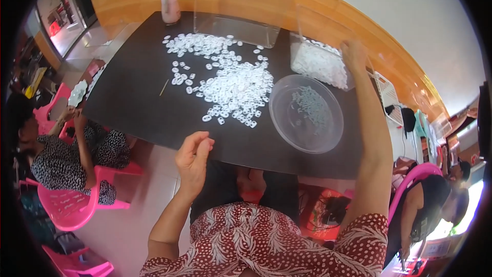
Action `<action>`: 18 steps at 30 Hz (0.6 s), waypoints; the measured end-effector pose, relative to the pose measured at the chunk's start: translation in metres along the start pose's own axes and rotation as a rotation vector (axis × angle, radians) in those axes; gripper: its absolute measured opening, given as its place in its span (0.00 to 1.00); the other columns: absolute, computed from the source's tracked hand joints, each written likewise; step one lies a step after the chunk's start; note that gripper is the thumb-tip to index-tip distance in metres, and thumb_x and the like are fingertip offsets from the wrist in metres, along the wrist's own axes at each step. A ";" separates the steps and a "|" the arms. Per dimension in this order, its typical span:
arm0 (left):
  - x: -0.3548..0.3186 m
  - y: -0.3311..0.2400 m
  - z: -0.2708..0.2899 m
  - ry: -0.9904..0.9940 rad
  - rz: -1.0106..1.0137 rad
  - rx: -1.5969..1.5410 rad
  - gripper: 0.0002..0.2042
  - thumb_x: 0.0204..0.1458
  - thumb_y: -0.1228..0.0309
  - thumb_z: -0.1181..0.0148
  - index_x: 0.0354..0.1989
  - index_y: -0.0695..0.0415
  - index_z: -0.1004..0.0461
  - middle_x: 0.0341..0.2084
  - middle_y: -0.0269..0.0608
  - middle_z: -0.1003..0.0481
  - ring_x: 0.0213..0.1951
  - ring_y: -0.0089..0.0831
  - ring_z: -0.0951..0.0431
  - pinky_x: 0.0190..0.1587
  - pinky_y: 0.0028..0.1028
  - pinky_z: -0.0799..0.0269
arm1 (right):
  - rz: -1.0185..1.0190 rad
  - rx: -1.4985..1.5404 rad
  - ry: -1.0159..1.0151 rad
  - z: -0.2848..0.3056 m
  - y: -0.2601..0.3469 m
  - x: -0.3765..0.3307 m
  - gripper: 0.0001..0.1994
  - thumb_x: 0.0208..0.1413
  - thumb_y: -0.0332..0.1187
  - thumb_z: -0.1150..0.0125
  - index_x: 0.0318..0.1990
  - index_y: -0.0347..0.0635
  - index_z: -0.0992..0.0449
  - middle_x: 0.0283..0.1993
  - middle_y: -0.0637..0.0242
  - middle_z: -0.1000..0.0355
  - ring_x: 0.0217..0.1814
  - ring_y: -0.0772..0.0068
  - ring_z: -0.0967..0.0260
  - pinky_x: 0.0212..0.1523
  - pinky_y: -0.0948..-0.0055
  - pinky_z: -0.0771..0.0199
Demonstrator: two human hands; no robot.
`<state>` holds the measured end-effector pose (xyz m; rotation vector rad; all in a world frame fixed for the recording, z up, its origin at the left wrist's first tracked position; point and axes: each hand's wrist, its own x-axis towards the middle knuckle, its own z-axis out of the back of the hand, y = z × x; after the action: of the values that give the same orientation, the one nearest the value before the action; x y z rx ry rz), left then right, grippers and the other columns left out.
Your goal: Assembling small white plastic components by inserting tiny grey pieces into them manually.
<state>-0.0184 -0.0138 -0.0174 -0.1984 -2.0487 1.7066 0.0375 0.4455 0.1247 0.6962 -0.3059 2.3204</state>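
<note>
Hands number two: the left hand [192, 160], just off the near edge of one dark table [134, 84], has its fingers curled toward the thumb with a narrow gap; whether it pinches anything small I cannot tell. The right hand [353, 54] reaches far forward to the outer side of one clear box [296, 47], near its rim; its fingertips are too unclear to tell wide from narrow, or whether they hold anything. White pieces [320, 64] fill much of that box, to the left of the right hand, too many to count.

Ahead of the left hand lie two joined heaps of white two-holed ovals [236, 90], again beyond counting, with about ten loose ones to their left. One thin stick [164, 87] lies farther left. Between the hands sits one round clear tray [287, 128], bearing uncountable small grey-blue bits [310, 105]. Well beyond the left hand stand one larger clear container [269, 36] and one pinkish bottle [170, 7]. One seated person [61, 166] is well to its left.
</note>
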 end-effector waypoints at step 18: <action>0.066 0.024 0.010 0.129 -0.604 0.946 0.11 0.37 0.77 0.35 0.32 0.54 0.23 0.28 0.38 0.30 0.32 0.38 0.30 0.30 0.34 0.33 | 0.639 0.635 -0.044 0.030 0.124 -0.179 0.08 0.42 0.20 0.42 0.33 0.37 0.25 0.29 0.59 0.28 0.30 0.56 0.35 0.29 0.64 0.35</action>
<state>-0.0852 0.0084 -0.0251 0.5390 -0.8841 1.9466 0.0768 0.2445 0.0460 1.0690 0.2530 3.0534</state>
